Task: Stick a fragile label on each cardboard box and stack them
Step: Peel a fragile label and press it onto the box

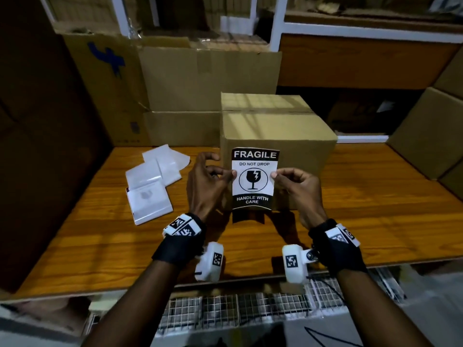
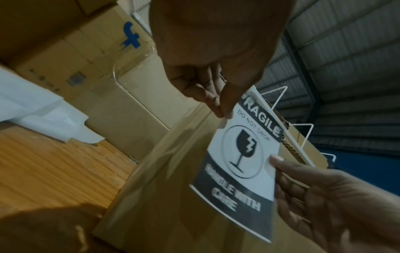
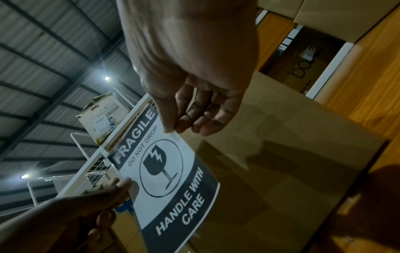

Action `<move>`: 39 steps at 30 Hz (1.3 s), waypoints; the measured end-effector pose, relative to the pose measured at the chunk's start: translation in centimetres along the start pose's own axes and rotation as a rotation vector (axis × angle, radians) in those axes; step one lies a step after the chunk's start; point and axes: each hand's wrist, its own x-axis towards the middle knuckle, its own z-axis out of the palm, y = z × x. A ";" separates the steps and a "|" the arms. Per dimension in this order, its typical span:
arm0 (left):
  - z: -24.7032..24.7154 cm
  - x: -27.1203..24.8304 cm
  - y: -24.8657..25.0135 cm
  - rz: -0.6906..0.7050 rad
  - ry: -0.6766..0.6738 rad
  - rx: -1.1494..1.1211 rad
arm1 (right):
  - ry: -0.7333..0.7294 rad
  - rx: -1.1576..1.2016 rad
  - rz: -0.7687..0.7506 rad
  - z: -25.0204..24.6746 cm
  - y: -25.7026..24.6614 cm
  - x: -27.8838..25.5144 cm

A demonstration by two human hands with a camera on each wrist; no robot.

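Note:
A black-and-white fragile label [image 1: 254, 179] is held upright in front of the near face of a closed cardboard box [image 1: 288, 131] that stands on the wooden table [image 1: 375, 209]. My left hand [image 1: 213, 181] pinches the label's left edge and my right hand [image 1: 293, 184] pinches its right edge. The left wrist view shows the label [image 2: 242, 159] close to the box face [image 2: 164, 179], with my left hand's thumb and fingers [image 2: 218, 106] on its edge. From the right wrist, the label [image 3: 166, 172] and my right hand's fingertips [image 3: 173, 126] on it appear. Whether the label touches the box is unclear.
White backing sheets [image 1: 152, 181] lie on the table to the left of the box. Larger cardboard boxes [image 1: 200, 78] stand behind the table, and more boxes [image 1: 426, 136] sit at the right. A wire-mesh rack [image 1: 250, 311] runs below the table's near edge.

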 end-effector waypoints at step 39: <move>1.9 1.0 -1.7 0.209 0.152 0.333 | 0.086 -0.177 -0.211 1.0 2.9 2.9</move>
